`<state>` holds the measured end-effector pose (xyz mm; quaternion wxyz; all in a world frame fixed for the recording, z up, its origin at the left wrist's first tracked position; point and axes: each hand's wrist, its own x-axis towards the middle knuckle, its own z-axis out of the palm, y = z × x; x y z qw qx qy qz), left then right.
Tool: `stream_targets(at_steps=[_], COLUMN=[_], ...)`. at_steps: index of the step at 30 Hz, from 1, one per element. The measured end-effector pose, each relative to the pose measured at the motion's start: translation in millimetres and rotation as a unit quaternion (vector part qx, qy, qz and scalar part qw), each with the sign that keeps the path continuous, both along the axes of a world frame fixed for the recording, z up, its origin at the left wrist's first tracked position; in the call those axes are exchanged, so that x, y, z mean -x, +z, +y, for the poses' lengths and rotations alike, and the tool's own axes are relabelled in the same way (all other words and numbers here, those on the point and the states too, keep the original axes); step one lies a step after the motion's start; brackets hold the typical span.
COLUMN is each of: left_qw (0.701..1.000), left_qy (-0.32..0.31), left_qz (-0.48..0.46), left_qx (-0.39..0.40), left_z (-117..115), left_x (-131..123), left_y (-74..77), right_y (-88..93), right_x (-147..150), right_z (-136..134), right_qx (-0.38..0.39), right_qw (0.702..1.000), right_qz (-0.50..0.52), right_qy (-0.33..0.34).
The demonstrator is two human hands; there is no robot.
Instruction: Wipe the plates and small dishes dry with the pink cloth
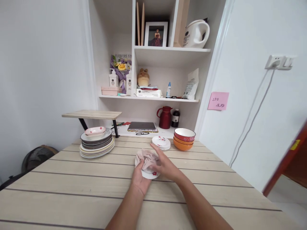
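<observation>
My left hand (139, 179) grips a small white plate with a red flower mark (150, 174) from below, just above the wooden table (72, 188). My right hand (163, 164) presses a crumpled beige cloth (146, 158) onto the plate's top, fingers closed over it. A short stack of matching small white plates (161, 142) lies just beyond, and stacked orange and red bowls (184, 138) stand to their right.
A tall stack of large plates (97, 145) with a pink dish (95, 130) on top sits at the table's back left. Behind are white shelves (148, 99) with bottles, a red jug (164, 117) and a kettle. A fan (35, 156) stands at floor left.
</observation>
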<state>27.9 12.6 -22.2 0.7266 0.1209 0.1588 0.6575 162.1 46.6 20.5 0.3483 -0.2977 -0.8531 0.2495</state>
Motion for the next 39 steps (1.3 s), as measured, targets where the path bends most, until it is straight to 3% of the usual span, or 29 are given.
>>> stream_targets(at_steps=[7,14,18,24,27,32,35,39], left_qw=[0.999,1.0,1.0,0.999,1.0,0.999,0.999,1.0], left_qy=[0.038,0.001,0.01,0.009,0.001,-0.028,-0.026,-0.008], left_qz=[-0.004,0.018,0.023,0.036,0.03,0.044,0.036,0.015], left_qx=[0.016,0.002,0.001,-0.004,0.002,0.006,0.012,0.018], left_z=[0,-2,-7,-12,-12,-9,-5,1], left_x=[-2,-5,-5,-5,-5,-7,-7,-4], left_y=[-0.1,1.4,8.3,16.3,16.2,10.3,3.3,-4.6], right_y=[-6.1,-8.8,-2.4,0.2,1.1,4.0,3.8,6.2], right_x=[-18,1,5,-10,-13,3,18,22], right_z=[18,5,2,11,12,1,-11,-23], right_qx=[0.09,0.114,0.07,-0.001,-0.058,-0.135,-0.155,-0.098], right_qw=[0.981,0.989,0.993,0.982,0.976,0.961,0.961,0.989], right_qz=[0.075,0.043,0.051,-0.018,-0.058,-0.166,-0.179,-0.107], right_qy=[-0.152,-0.084,-0.081,-0.189,-0.201,-0.177,-0.145,-0.005])
